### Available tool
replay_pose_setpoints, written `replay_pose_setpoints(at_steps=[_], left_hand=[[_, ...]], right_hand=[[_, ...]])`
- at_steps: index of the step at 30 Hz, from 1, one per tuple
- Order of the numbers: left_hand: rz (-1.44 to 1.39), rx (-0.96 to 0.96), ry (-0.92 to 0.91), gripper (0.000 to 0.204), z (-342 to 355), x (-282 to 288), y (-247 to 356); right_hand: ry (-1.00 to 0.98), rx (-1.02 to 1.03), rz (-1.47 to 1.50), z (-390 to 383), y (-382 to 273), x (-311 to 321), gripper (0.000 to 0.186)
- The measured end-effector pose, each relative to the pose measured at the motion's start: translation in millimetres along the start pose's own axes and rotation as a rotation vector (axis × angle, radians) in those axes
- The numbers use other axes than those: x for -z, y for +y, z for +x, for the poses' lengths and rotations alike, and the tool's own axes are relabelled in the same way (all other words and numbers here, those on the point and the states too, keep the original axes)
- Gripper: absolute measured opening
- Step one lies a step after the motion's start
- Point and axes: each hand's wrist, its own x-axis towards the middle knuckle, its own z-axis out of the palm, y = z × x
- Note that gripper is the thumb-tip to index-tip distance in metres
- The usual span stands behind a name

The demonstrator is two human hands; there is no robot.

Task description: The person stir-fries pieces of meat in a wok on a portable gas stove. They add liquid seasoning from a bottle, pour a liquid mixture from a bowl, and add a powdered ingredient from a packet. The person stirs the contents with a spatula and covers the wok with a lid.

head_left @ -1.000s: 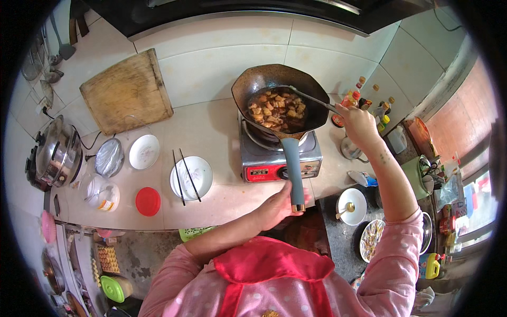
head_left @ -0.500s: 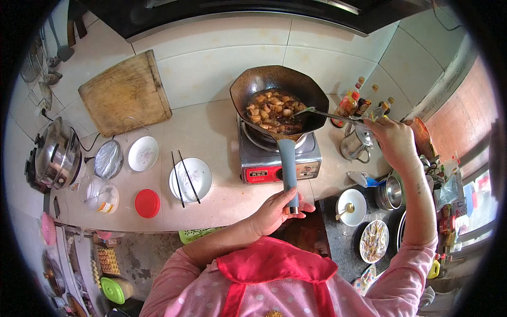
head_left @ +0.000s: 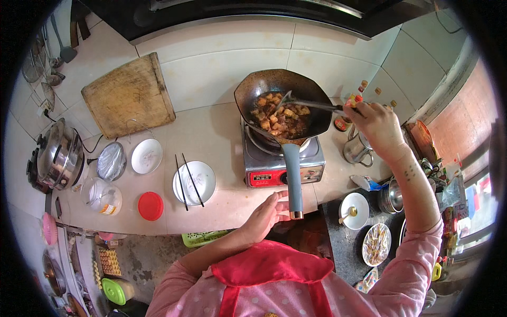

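On the gas stove sits a dark wok with a grey-blue handle pointing toward me. Browned chunks of food in dark sauce lie in it. My right hand is closed round the long handle of a metal cooking spatula, whose blade is over the food. Just left of the end of the wok handle, my left hand is open, its fingers spread and their tips at the handle's edge. They do not wrap round it.
Left of the stove are a white bowl with chopsticks across it, a red lid and a plastic jar. A cutting board leans on the wall. Rightward stand a metal pitcher, sauce bottles and a bowl with a spoon.
My left hand has loosened from the wok handle and drawn to its left. My right hand has moved left and nearer, swinging the spatula leftward across the wok, and the food has shifted.
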Motion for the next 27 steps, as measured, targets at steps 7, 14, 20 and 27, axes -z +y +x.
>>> replay_pose_setpoints(at_steps=[7,14,20,27], left_hand=[[-0.014,0.059,0.067,0.058,-6.7,4.5,1.5],[-0.024,0.034,0.123,0.058,-15.9,15.1,1.4],[-0.050,0.081,0.109,0.060,-10.7,9.4,-2.0],[-0.073,0.112,0.110,0.059,-6.5,12.6,-9.6]], right_hand=[[-0.061,-0.101,0.072,13.8,-16.2,-27.6,0.052],[-0.062,-0.199,0.093,-9.1,12.9,-4.5,0.042],[-0.194,-0.214,0.097,-19.7,9.8,-19.5,0.042],[-0.157,-0.349,0.166,-6.0,-2.0,-23.0,0.048]])
